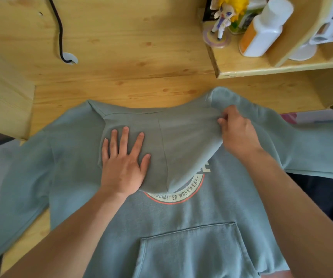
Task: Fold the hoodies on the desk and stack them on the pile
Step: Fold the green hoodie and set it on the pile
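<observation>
A muted grey-green is seen across the whole hoodie (181,227), hood, sleeves and pocket alike, and its chest is marked by a round cream emblem (178,194) ringed in orange-red and lettered in dark grey. The desk (131,63) is shown in pale yellow pine with darker amber knots and fine grain lines, crossed by a black cable (58,27). On the shelf (261,69), of the same light wood, a white bottle (265,29) with an orange label and a yellow-haired figurine (224,19) in white and purple are found.
</observation>
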The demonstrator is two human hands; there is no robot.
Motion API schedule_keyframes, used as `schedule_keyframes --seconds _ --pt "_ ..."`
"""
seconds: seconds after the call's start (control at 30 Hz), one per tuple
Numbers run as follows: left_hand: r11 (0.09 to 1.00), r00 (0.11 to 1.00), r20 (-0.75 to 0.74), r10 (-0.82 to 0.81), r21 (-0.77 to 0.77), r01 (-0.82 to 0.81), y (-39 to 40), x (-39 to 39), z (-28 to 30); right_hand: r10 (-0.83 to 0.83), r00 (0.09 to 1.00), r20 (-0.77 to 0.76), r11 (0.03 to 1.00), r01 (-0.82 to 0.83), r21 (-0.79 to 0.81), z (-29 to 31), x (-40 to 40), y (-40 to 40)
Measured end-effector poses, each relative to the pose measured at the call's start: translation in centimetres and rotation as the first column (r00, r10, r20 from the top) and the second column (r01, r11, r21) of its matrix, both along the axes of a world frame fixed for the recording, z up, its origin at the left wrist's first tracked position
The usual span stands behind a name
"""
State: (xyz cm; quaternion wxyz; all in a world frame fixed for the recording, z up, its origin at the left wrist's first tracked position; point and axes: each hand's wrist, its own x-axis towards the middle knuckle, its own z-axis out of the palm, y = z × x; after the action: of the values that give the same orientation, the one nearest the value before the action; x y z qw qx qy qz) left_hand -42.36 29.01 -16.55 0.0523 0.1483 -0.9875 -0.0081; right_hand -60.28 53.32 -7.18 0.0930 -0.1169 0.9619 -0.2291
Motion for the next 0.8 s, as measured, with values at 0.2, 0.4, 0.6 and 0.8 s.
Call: schedule_keyframes --seconds 0.2,0.4,0.6,0.8 --pt "1.000 1.000 0.020 0.012 0.019 -0.012 0.1 -0.1 0.0 -0.491 0.852 0.178 0.823 0.521 -0.225 -2.3 2.0 0.9" --pt "0.999 0.999 0.032 0.014 0.034 -0.015 0.0 0.0 0.0 -0.415 0.889 0.195 0.883 0.445 -0.148 -3.4 2.8 -1.2" --pt "1.000 0.999 0.050 0.011 0.020 -0.012 0.1 0.0 0.1 -0.446 0.891 -0.089 0.893 0.435 -0.115 -4.8 1.8 0.4" --pt "1.000 1.000 0.031 0.005 0.027 -0.005 0.1 0.1 0.0 0.385 0.804 -0.453 0.922 -0.354 0.156 -4.4 6.8 -5.5"
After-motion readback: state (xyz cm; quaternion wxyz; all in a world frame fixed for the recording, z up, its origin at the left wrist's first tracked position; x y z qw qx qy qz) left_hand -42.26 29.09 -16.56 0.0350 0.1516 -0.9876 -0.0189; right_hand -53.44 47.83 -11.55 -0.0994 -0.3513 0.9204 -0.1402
